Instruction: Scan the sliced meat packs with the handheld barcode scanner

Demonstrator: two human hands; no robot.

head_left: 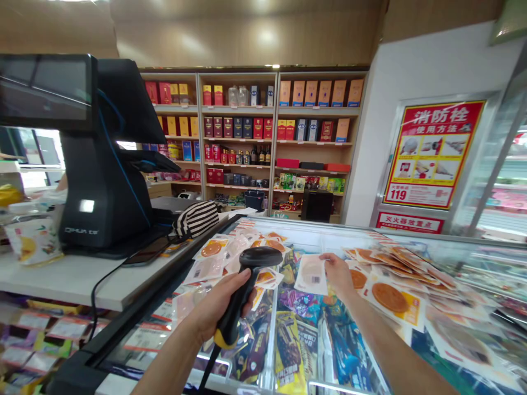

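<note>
Scanner [239,300], black, yellow-trimmed, packet [310,273], whitish, barcoded

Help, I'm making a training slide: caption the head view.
Left hand grips a scanner while the right hand holds a flat packet over a glass-topped case.

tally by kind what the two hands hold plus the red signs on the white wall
Barcode scanner, in the left hand: 1
Barcoded flat packet, in the right hand: 1
Red fire-safety signs: 2
Total: 4
</note>
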